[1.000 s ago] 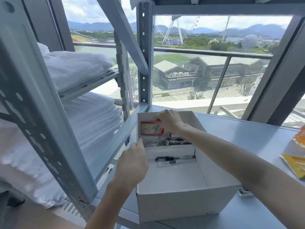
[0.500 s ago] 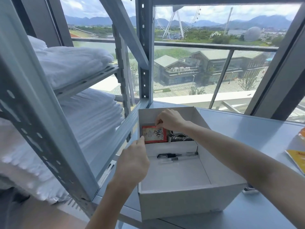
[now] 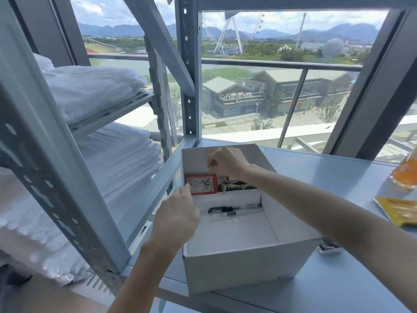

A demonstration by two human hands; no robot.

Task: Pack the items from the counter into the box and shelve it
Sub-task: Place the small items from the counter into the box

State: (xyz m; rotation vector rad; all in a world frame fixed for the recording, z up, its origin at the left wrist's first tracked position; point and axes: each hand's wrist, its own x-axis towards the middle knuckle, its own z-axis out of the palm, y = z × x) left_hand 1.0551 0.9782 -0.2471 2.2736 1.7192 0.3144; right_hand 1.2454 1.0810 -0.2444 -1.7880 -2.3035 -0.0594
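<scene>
Head view: the red packet (image 3: 201, 184) is sitting lower than a second ago. It was being held up near the rim, and now it is standing in the far left compartment of the box (image 3: 237, 267), leaning on the divider (image 3: 239, 196). The camera is also tilting a bit more downward. Judging from this, one more item is as good as packed, so the placing step is ending.

The right hand (image 3: 228, 163) is reaching in from the right over the far compartment. Its fingers (image 3: 211, 164) are curling and bunching down at the packet's top right corner and seem to be pinching it (the contact itself is partly hidden).

The left hand (image 3: 178, 213) is curling over the box's left wall, steadying it. Its thumb tip is touching the packet's near left edge, and the other fingers are hiding behind the back of the hand.

A patterned chain item (image 3: 234, 184) is lying just right of the packet in the same compartment. Two pens (image 3: 234, 210) are lying in the near compartment, against the divider.

The box is sitting on the counter (image 3: 338, 177), just beside the metal rack (image 3: 56, 177) holding white towels (image 3: 97, 91).

A yellow sachet (image 3: 399, 211) and an orange drink (image 3: 406, 175) are waiting at the counter's right edge, well apart from the box, so packing looks unfinished and shelving is not yet starting.
</scene>
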